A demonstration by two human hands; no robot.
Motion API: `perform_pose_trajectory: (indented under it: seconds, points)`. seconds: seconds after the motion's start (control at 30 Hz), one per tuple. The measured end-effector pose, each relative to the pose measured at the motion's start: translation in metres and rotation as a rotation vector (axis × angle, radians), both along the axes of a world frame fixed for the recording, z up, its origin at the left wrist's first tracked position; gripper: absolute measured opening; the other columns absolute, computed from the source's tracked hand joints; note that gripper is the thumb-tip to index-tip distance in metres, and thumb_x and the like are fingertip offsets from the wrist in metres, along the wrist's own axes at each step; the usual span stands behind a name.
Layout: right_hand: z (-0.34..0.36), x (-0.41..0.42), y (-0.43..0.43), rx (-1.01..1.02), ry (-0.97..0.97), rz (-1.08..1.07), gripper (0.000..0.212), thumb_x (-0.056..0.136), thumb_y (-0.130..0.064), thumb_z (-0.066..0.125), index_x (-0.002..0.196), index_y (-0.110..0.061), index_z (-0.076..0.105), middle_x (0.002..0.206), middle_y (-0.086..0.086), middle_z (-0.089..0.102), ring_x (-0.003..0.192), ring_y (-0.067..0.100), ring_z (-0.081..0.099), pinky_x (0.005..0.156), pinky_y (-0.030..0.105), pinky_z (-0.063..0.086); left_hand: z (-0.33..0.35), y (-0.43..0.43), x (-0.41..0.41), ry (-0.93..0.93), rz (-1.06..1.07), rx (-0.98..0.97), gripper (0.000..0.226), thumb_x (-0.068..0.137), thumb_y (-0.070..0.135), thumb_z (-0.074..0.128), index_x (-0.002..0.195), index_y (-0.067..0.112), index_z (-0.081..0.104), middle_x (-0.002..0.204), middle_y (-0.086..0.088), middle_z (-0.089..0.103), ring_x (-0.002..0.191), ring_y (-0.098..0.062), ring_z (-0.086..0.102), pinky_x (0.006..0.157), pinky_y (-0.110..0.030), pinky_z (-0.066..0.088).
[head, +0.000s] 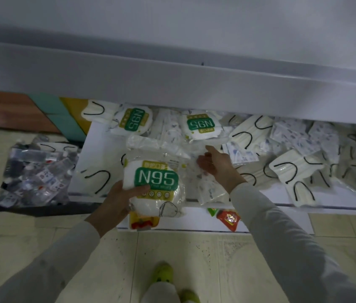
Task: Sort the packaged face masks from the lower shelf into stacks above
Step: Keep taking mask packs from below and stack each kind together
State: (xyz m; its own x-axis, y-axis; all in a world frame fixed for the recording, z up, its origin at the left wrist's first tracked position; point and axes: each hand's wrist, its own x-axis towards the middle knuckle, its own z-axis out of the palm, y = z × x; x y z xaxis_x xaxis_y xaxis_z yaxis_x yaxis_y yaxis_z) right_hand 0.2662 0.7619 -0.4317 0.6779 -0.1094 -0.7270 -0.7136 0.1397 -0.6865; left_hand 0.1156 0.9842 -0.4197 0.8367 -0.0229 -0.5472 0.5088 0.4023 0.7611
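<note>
- I'm seeing the left hand (118, 199) gripping one N95 pack (157, 178), thumb across its front, lifted just over the front edge of the lower shelf (98, 136).
- The right hand (216, 164) is reaching into the pile with fingers loosely extended, touching a clear printed packet (205, 182). I'm not seeing a grip on it.
- Hands are apart, close on either side of the held pack.
- I'm judging the sort as barely started: the pile is looking mostly untouched.
- Still lying there mixed: two more N95 packs (134, 121) (201, 124), white masks with black ear loops (251, 132), printed packs (291, 132).
- The upper shelf (172, 84) is showing only its front lip and a blurred top. I'm seeing no stacks there, though part may be out of view.
</note>
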Motion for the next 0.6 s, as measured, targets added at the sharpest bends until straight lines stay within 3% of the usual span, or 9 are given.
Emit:
perform_pose_trajectory:
  seconds: [0.1, 0.17, 0.27, 0.33, 0.43, 0.5, 0.6]
  points:
    - [-0.012, 0.016, 0.009, -0.037, -0.055, -0.096, 0.022, 0.090, -0.022, 0.063, 0.078, -0.007, 0.054, 0.066, 0.008, 0.061, 0.050, 0.017, 0.060, 0.050, 0.027, 0.053, -0.001, 0.012, -0.006, -0.027, 0.071, 0.004, 0.095, 0.023, 0.037, 0.095, 0.109, 0.011, 0.064, 0.105, -0.011, 0.071, 0.095, -0.025, 0.069, 0.069, -0.036, 0.058]
    - [-0.018, 0.025, 0.017, -0.115, -0.101, -0.091, 0.016, 0.091, -0.021, 0.061, 0.080, -0.010, 0.056, 0.068, 0.007, 0.062, 0.051, 0.015, 0.059, 0.044, 0.021, 0.047, -0.002, 0.020, -0.011, -0.041, 0.091, 0.007, 0.098, 0.025, 0.037, 0.095, 0.114, 0.011, 0.061, 0.108, -0.011, 0.070, 0.099, -0.026, 0.067, 0.069, -0.035, 0.058]
    - [-0.023, 0.029, 0.020, -0.208, -0.123, -0.063, 0.017, 0.089, -0.011, 0.054, 0.072, -0.012, 0.057, 0.071, 0.008, 0.059, 0.053, 0.016, 0.050, 0.045, 0.023, 0.039, -0.004, 0.029, -0.018, -0.039, 0.119, 0.021, 0.097, 0.025, 0.038, 0.095, 0.112, 0.013, 0.062, 0.107, -0.009, 0.071, 0.098, -0.025, 0.068, 0.069, -0.035, 0.058]
    - [-0.022, 0.026, 0.018, -0.176, -0.189, -0.106, 0.018, 0.089, -0.008, 0.051, 0.073, -0.014, 0.055, 0.076, 0.008, 0.057, 0.059, 0.016, 0.048, 0.050, 0.025, 0.041, -0.005, 0.034, -0.021, -0.031, 0.120, 0.027, 0.098, 0.024, 0.038, 0.095, 0.113, 0.013, 0.061, 0.107, -0.010, 0.071, 0.097, -0.025, 0.068, 0.068, -0.036, 0.058]
    - [-0.009, 0.021, 0.006, 0.014, -0.278, -0.224, 0.009, 0.090, -0.009, 0.050, 0.087, -0.014, 0.058, 0.087, 0.006, 0.058, 0.076, 0.018, 0.055, 0.069, 0.029, 0.051, -0.006, 0.037, -0.022, -0.025, 0.127, 0.029, 0.100, 0.026, 0.038, 0.095, 0.116, 0.013, 0.059, 0.109, -0.010, 0.070, 0.099, -0.027, 0.067, 0.068, -0.036, 0.058]
    - [0.003, 0.019, -0.010, 0.056, -0.304, -0.232, 0.009, 0.085, -0.011, 0.051, 0.090, -0.012, 0.059, 0.086, 0.004, 0.059, 0.080, 0.021, 0.058, 0.069, 0.032, 0.051, -0.005, 0.035, -0.021, -0.021, 0.137, 0.016, 0.086, 0.042, 0.028, 0.092, 0.119, 0.011, 0.057, 0.111, -0.013, 0.068, 0.101, -0.029, 0.065, 0.069, -0.037, 0.059]
    - [0.025, 0.011, -0.038, 0.039, -0.288, -0.110, 0.005, 0.074, -0.020, 0.055, 0.075, -0.017, 0.058, 0.077, 0.006, 0.057, 0.072, 0.023, 0.056, 0.062, 0.032, 0.048, -0.004, 0.028, -0.021, -0.002, 0.198, -0.027, 0.057, 0.070, 0.011, 0.070, 0.125, 0.009, 0.055, 0.116, -0.015, 0.065, 0.107, -0.032, 0.061, 0.072, -0.038, 0.059]
